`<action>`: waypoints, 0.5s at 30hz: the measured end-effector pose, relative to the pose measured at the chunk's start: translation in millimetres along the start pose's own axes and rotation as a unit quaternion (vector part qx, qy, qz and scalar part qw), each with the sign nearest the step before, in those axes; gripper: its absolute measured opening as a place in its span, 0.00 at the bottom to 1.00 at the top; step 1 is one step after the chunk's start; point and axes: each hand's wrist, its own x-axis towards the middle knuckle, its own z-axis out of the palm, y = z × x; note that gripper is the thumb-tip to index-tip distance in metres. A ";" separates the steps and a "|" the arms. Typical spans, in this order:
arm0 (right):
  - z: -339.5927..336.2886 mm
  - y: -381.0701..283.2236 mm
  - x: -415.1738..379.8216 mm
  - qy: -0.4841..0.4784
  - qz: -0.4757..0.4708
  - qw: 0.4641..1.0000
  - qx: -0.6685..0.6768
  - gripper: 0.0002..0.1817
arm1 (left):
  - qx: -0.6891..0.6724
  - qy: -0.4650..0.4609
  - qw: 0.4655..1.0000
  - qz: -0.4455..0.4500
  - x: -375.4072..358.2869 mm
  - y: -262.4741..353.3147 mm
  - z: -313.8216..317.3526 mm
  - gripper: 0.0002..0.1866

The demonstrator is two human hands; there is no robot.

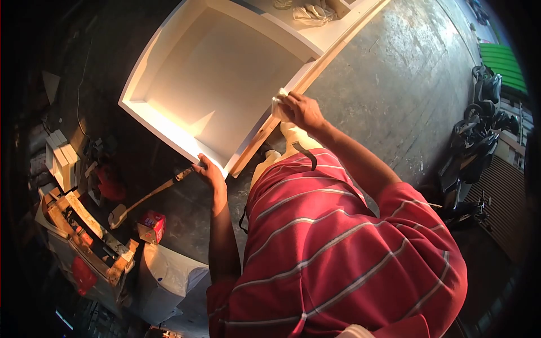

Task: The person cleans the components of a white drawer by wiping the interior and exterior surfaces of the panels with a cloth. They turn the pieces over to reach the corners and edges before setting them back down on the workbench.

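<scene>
A large white open box-like cabinet point(220, 73) with raised side walls lies in front of me, its inside facing up. My right hand point(302, 111) is closed on a crumpled white cloth point(279, 105), pressed against the cabinet's near right edge. My left hand point(211, 170) rests on the near corner of the white frame, its fingers over the rim and partly hidden; whether they grip it I cannot tell. Along the cabinet's near right side runs a bare wooden strip point(256, 142).
Plastic bags point(313, 13) lie on the cabinet's far part. At the lower left stand a container of wood scraps point(84, 219), a red box point(151, 226) and a white-covered object point(172, 270). Motorcycles point(470, 141) are parked at the right on the concrete floor point(389, 84).
</scene>
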 end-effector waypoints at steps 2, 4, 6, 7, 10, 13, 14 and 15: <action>-16.8 30.5 12.8 0.014 0.077 0.996 -0.044 0.10 | 0.015 0.004 1.000 0.003 3.8 -3.8 1.0 0.47; -35.8 57.8 28.1 0.077 0.125 0.985 -0.093 0.08 | 0.020 0.003 1.000 0.012 4.9 -4.4 0.2 0.48; -29.8 58.0 29.4 0.107 0.135 0.982 -0.084 0.09 | 0.024 0.010 1.000 0.009 0.0 0.5 -0.3 0.47; -21.9 48.4 23.6 0.095 0.126 0.984 -0.078 0.10 | 0.024 0.017 1.000 0.007 -2.3 5.1 1.7 0.47; 3.2 9.0 -3.8 0.031 0.028 0.999 0.005 0.14 | 0.018 0.004 1.000 0.005 7.8 -9.4 1.5 0.47; -15.6 33.2 9.2 0.009 0.042 0.998 -0.038 0.10 | 0.026 0.016 1.000 0.006 9.3 -12.8 3.5 0.47; -25.6 46.9 20.0 0.028 0.054 0.996 -0.061 0.08 | 0.027 0.016 0.999 0.006 8.5 -11.1 3.6 0.47; -31.8 55.5 26.8 0.037 0.098 0.993 -0.050 0.08 | 0.024 0.018 0.999 0.025 7.7 -9.4 4.6 0.47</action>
